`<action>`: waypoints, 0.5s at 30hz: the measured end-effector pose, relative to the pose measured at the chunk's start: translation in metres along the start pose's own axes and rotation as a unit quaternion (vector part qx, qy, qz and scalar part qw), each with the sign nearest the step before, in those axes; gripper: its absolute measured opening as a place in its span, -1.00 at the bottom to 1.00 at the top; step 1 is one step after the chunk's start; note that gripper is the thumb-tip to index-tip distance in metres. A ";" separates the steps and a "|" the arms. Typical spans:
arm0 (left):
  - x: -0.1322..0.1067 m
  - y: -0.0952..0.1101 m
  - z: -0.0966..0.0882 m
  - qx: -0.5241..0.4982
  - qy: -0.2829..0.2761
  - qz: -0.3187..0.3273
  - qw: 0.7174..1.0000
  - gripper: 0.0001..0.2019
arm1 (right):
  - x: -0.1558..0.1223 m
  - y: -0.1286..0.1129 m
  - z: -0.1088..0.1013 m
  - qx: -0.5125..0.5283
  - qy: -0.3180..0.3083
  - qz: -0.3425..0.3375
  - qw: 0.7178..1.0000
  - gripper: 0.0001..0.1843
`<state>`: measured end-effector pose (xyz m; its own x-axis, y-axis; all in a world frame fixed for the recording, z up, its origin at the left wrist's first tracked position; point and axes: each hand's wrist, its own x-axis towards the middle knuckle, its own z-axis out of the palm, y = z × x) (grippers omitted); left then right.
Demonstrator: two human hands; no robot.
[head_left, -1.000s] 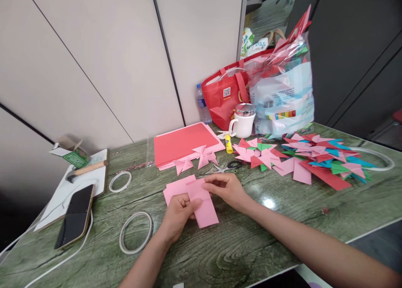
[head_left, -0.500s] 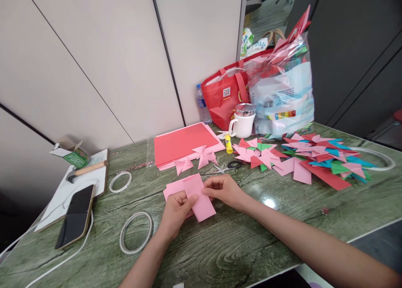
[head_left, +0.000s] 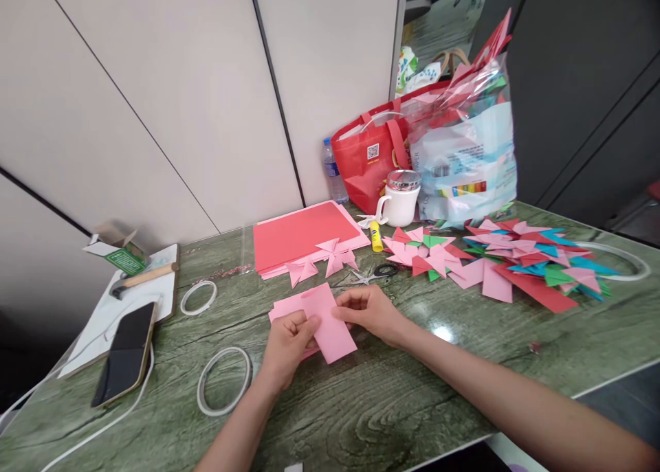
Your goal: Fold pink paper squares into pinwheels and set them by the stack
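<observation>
In the head view, a small pink sheet (head_left: 335, 334) is pinched between thumb and fingers by the left hand (head_left: 289, 340), its right edge by the right hand (head_left: 370, 312). Other pink papers (head_left: 289, 306) are partly covered by it, near the scissors (head_left: 364, 278).

The phone (head_left: 125, 355) is lying near the left edge of the tabletop (head_left: 392, 403), the tote bag (head_left: 364, 173) is standing at its back edge behind the mug (head_left: 403, 205), scissors (head_left: 379, 273) lying behind the paper slip (head_left: 333, 334).

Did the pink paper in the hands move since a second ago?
Yes, a little. The held pink paper shifted away from the person, closer to the red sheet.
</observation>
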<state>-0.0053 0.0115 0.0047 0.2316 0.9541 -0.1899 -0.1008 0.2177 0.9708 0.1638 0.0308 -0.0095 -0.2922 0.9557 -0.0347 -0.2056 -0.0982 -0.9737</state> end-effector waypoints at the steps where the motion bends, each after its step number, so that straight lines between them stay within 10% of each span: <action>1: 0.000 0.000 0.001 -0.004 -0.002 -0.003 1.000 -0.74 | 0.000 0.000 0.000 0.004 0.005 -0.003 1.000 -0.76; 11: -0.002 -0.003 0.001 0.025 -0.025 -0.025 0.999 -0.65 | 0.001 0.003 -0.002 -0.073 -0.011 -0.047 0.996 -0.78; 15: -0.004 0.000 0.000 0.121 -0.082 -0.042 0.988 -0.57 | -0.004 -0.002 -0.002 -0.091 -0.039 -0.116 0.988 -0.42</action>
<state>-0.0059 0.0081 0.0057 0.3854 0.8841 -0.2643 0.1558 0.2200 0.9630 0.1670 0.0281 -0.0078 -0.3301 0.9216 0.2044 -0.1053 0.1792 -0.9782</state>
